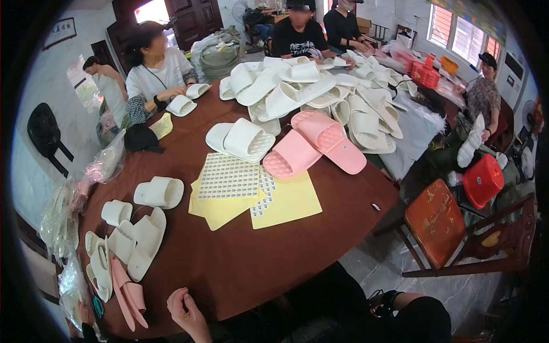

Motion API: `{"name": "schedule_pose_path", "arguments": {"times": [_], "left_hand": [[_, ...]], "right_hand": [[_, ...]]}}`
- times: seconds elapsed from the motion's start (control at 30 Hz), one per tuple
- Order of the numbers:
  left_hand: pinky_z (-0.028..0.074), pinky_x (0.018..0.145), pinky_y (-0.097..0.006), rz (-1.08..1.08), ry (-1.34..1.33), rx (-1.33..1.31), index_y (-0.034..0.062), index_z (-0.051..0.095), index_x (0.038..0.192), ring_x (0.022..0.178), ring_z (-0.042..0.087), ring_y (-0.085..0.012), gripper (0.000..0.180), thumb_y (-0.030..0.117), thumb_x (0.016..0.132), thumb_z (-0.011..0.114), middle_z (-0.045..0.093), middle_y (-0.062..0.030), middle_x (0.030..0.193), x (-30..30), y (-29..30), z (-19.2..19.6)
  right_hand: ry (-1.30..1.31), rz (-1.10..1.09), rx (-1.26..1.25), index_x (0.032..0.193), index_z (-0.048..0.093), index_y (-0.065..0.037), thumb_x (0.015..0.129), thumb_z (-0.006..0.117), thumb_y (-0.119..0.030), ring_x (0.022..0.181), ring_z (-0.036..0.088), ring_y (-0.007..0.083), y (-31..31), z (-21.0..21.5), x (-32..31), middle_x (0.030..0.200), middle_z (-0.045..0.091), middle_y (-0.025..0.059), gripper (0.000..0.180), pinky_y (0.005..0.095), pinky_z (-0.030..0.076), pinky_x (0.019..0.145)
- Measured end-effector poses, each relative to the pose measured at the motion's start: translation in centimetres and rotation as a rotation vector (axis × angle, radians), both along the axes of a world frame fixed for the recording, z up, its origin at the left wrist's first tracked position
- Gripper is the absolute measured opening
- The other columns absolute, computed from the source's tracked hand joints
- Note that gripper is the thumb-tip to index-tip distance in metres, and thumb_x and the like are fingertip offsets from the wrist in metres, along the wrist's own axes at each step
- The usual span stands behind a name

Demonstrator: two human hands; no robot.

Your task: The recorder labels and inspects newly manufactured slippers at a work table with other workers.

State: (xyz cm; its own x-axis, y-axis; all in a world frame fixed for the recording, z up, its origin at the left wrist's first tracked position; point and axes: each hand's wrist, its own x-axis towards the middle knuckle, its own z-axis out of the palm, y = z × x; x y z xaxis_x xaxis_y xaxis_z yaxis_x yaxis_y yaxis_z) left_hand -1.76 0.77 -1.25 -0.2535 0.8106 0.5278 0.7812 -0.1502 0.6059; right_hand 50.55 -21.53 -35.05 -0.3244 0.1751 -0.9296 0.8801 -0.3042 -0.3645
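Slippers [146,237] lie bunched at the near left of the table [246,268], white ones stacked loosely with a pink pair [128,294] at the near edge, just beside clear bags [60,223] hanging off the left side. A little further in, one white slipper [160,191] sits on its own.

Over to the left hand [186,313]: it rests at the near edge, curled into a loose fist, pinching nothing, close to the pink pair but not touching it. The right hand I can't find; only a forearm [409,300] shows low on the right, so whether that hand is spread or closed can't be told.

Centre now: sticker sheets [229,177] lie on yellow paper [289,203], well apart from the fist. Beyond them are a white pair [243,140] and a big pink pair [314,146], then a large pile [337,94] at the far side where other people sit working.

To the right, a worn chair [437,220] and a red stool [483,180] stand off the table.

My read on doing this well: the heap is tangled, so the hand would best uncurl and take the top slipper by its strap, lifting it straight clear. Bringing the sheets nearer first would spare a long reach across the cloth.
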Motion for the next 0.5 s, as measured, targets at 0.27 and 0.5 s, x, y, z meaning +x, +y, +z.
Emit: {"name": "schedule_pose_path", "arguments": {"times": [0.27, 0.5], "left_hand": [[0.047, 0.082, -0.033, -0.005, 0.030, -0.014, -0.0034, 0.061, 0.096, 0.091, 0.059, -0.0251, 0.012, 0.000, 0.093, 0.051, 0.062, -0.0128, 0.098, -0.4, 0.0, -0.3], [0.046, 0.084, -0.034, -0.001, 0.013, -0.017, -0.0033, 0.061, 0.097, 0.092, 0.058, -0.0240, 0.012, 0.001, 0.094, 0.050, 0.062, -0.0123, 0.099, -0.5, 0.1, -0.6]], "right_hand": [[-0.064, 0.119, -0.048, 0.108, 0.067, -0.008, 0.083, 0.059, -0.031, 0.097, 0.065, 0.0291, 1.6, 9.1, -0.7, 0.104, 0.068, 0.0132, 0.035, 0.0425, 0.050, 0.081], [-0.194, 0.373, -0.125, 0.103, 0.068, -0.007, 0.081, 0.062, -0.034, 0.095, 0.065, 0.0268, 5.0, 18.4, -0.8, 0.102, 0.069, 0.0117, 0.036, 0.0412, 0.050, 0.079]]}}
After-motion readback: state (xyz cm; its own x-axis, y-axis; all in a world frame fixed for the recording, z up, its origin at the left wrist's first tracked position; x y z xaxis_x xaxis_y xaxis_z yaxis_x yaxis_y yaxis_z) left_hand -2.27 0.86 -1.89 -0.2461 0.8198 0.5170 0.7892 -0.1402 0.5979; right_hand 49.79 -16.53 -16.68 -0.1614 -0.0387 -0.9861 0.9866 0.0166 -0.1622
